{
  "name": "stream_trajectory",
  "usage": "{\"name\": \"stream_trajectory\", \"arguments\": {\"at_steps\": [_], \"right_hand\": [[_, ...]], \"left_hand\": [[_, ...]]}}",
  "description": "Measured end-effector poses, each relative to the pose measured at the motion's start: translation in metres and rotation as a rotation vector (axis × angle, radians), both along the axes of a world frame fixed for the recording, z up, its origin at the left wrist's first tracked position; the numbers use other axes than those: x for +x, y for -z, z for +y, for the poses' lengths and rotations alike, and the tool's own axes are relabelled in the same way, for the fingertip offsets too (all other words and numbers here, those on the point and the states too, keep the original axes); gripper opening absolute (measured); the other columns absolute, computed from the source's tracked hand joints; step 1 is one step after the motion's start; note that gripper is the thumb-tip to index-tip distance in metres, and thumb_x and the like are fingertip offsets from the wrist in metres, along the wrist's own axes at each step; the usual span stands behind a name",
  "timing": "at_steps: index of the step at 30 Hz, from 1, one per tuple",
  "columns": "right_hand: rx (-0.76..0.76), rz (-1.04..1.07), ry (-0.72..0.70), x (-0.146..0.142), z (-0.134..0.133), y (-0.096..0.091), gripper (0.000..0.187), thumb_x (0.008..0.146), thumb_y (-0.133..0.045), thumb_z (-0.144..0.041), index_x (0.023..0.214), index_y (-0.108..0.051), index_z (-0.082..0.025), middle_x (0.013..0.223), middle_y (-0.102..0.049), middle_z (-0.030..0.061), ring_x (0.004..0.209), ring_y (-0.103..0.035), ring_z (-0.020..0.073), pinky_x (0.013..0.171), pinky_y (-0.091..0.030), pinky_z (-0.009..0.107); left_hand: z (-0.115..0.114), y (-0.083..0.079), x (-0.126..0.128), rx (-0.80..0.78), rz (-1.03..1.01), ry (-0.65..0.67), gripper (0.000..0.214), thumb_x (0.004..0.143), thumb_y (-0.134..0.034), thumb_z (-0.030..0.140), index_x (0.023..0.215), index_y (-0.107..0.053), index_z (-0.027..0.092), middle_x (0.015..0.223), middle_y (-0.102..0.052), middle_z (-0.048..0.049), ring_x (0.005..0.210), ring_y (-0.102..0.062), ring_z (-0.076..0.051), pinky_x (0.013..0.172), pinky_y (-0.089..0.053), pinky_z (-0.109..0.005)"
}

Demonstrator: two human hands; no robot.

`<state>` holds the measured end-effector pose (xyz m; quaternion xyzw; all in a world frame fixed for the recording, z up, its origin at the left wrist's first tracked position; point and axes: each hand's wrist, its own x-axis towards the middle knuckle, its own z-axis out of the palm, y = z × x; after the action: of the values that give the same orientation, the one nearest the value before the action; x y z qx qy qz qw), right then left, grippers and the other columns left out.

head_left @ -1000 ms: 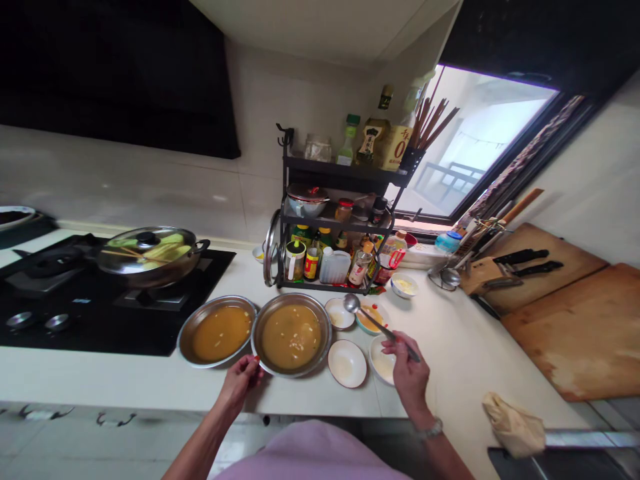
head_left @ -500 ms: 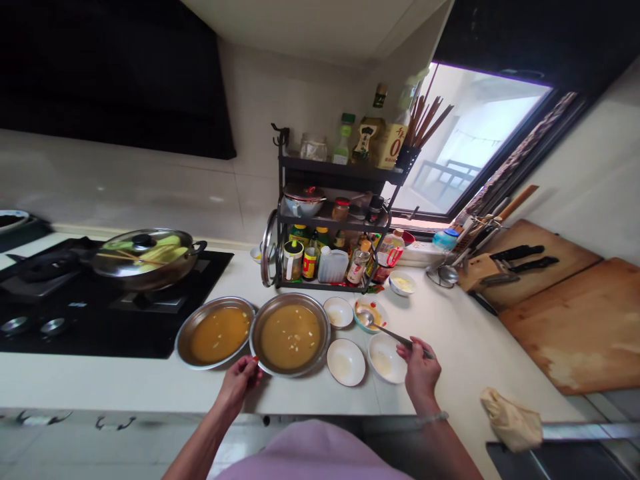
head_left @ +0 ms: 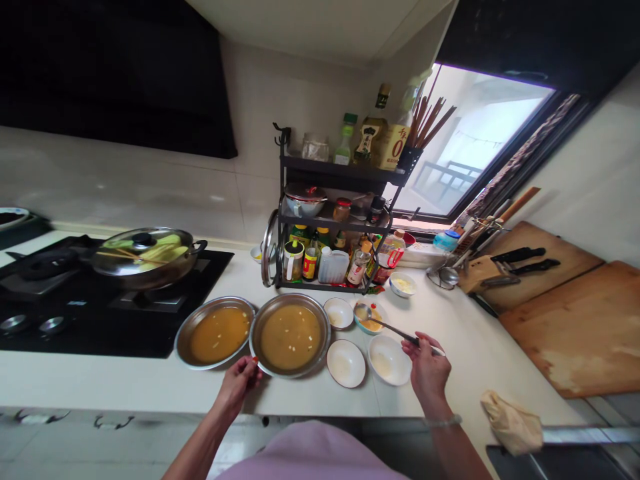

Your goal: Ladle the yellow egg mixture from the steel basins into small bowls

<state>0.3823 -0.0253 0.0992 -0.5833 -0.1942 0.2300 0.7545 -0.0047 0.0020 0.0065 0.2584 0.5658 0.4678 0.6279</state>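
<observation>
My right hand (head_left: 429,367) is closed around the handle of a metal spoon (head_left: 400,333), whose bowl sits at the left rim of a small bowl with yellow-orange contents (head_left: 371,321). My left hand (head_left: 241,383) pinches the near-left rim of a metal basin (head_left: 325,347) of brownish broth with pale bits floating in it. A second metal basin (head_left: 184,357) with orange-brown broth stands against its left side. To the right of the basins are three white bowls: a small one (head_left: 339,311), a front one (head_left: 345,365) and one nearest my right hand (head_left: 393,357).
A black rack (head_left: 330,285) of bottles and jars stands behind the bowls. On the left, a lidded pan (head_left: 150,257) rests on the black stove (head_left: 95,333). A knife block (head_left: 483,267) and wooden boards (head_left: 580,327) lean at right; a beige cloth (head_left: 513,420) lies near the sink.
My right hand has moved a little to the right, and the spoon's bowl has shifted up and left to the small bowl's rim. My left hand stays at the basin.
</observation>
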Motion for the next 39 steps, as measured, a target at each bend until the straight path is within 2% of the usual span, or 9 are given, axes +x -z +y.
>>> {"name": "stream_trajectory", "arguments": {"at_steps": [4, 10, 14, 19, 22, 27, 29, 34, 39], "right_hand": [[-0.001, -0.038, -0.071, -0.018, 0.001, -0.007, 0.032, 0.070, -0.067, -0.039, 0.086, -0.058, -0.013, 0.062, -0.063, 0.0001, 0.050, -0.065, 0.0161, 0.048, -0.055, 0.028], [0.000, -0.109, -0.270, -0.060, -0.001, -0.008, 0.034, 0.076, -0.064, -0.044, 0.092, -0.059, -0.015, 0.067, -0.066, 0.0021, 0.057, -0.066, 0.0181, 0.051, -0.055, 0.029], [0.014, -0.377, -0.422, -0.086, -0.008, -0.007, 0.027, 0.085, -0.055, -0.040, 0.095, -0.061, -0.016, 0.068, -0.066, 0.0031, 0.056, -0.065, 0.0166, 0.053, -0.055, 0.030], [0.190, -0.773, -0.582, -0.092, -0.017, -0.007, 0.019, 0.088, -0.049, -0.027, 0.094, -0.066, -0.021, 0.085, -0.067, 0.0066, 0.074, -0.066, 0.0172, 0.063, -0.056, 0.031], [0.179, -0.803, -0.504, -0.075, -0.014, -0.007, 0.019, 0.088, -0.049, -0.026, 0.097, -0.065, -0.021, 0.086, -0.066, 0.0062, 0.074, -0.065, 0.0171, 0.063, -0.056, 0.031], [-0.058, -0.588, -0.187, -0.034, -0.011, -0.004, 0.029, 0.088, -0.048, -0.039, 0.098, -0.060, -0.015, 0.071, -0.066, 0.0038, 0.058, -0.064, 0.0166, 0.059, -0.055, 0.032], [-0.121, -0.526, -0.122, -0.021, -0.015, -0.002, 0.034, 0.087, -0.049, -0.045, 0.099, -0.059, -0.014, 0.068, -0.066, 0.0037, 0.057, -0.064, 0.0172, 0.060, -0.054, 0.032], [-0.172, -0.488, -0.112, -0.004, -0.026, 0.008, 0.042, 0.082, -0.054, -0.053, 0.098, -0.060, -0.014, 0.067, -0.067, 0.0036, 0.057, -0.065, 0.0183, 0.061, -0.054, 0.033], [-0.169, -0.450, -0.139, -0.001, -0.020, 0.019, 0.044, 0.078, -0.057, -0.056, 0.094, -0.061, -0.014, 0.063, -0.066, 0.0028, 0.056, -0.066, 0.0190, 0.057, -0.055, 0.034]], "left_hand": [[0.000, 0.003, 0.000, 0.003, -0.020, 0.005, 0.045, 0.050, -0.075, 0.053, 0.062, -0.049, 0.018, 0.048, -0.057, 0.0031, 0.044, -0.048, -0.009, 0.047, -0.036, -0.020], [0.000, 0.004, -0.001, 0.020, -0.033, 0.006, 0.044, 0.051, -0.076, 0.052, 0.062, -0.050, 0.018, 0.047, -0.056, 0.0038, 0.043, -0.046, -0.008, 0.046, -0.035, -0.019], [0.000, 0.004, 0.000, 0.023, -0.020, 0.001, 0.043, 0.051, -0.075, 0.051, 0.061, -0.049, 0.018, 0.047, -0.056, 0.0036, 0.043, -0.046, -0.008, 0.046, -0.036, -0.020], [0.000, 0.004, 0.000, 0.011, -0.015, 0.003, 0.043, 0.050, -0.075, 0.051, 0.062, -0.050, 0.019, 0.048, -0.056, 0.0035, 0.043, -0.047, -0.009, 0.046, -0.036, -0.020], [0.001, 0.003, -0.001, 0.007, -0.021, 0.008, 0.043, 0.049, -0.075, 0.051, 0.062, -0.049, 0.019, 0.048, -0.056, 0.0033, 0.044, -0.047, -0.009, 0.046, -0.036, -0.021], [0.000, 0.004, -0.001, 0.005, -0.008, 0.009, 0.044, 0.049, -0.075, 0.052, 0.062, -0.049, 0.019, 0.048, -0.056, 0.0031, 0.044, -0.048, -0.009, 0.047, -0.037, -0.021], [0.000, 0.004, -0.001, 0.002, -0.011, 0.009, 0.043, 0.049, -0.075, 0.052, 0.063, -0.050, 0.019, 0.048, -0.056, 0.0032, 0.044, -0.047, -0.009, 0.047, -0.036, -0.021], [0.000, 0.003, -0.002, 0.006, -0.003, 0.018, 0.043, 0.051, -0.074, 0.052, 0.062, -0.049, 0.019, 0.049, -0.056, 0.0033, 0.044, -0.047, -0.008, 0.047, -0.036, -0.020], [0.001, 0.001, -0.001, 0.014, 0.035, 0.023, 0.043, 0.049, -0.073, 0.053, 0.060, -0.049, 0.019, 0.048, -0.054, 0.0029, 0.043, -0.046, -0.009, 0.046, -0.036, -0.021]]}}
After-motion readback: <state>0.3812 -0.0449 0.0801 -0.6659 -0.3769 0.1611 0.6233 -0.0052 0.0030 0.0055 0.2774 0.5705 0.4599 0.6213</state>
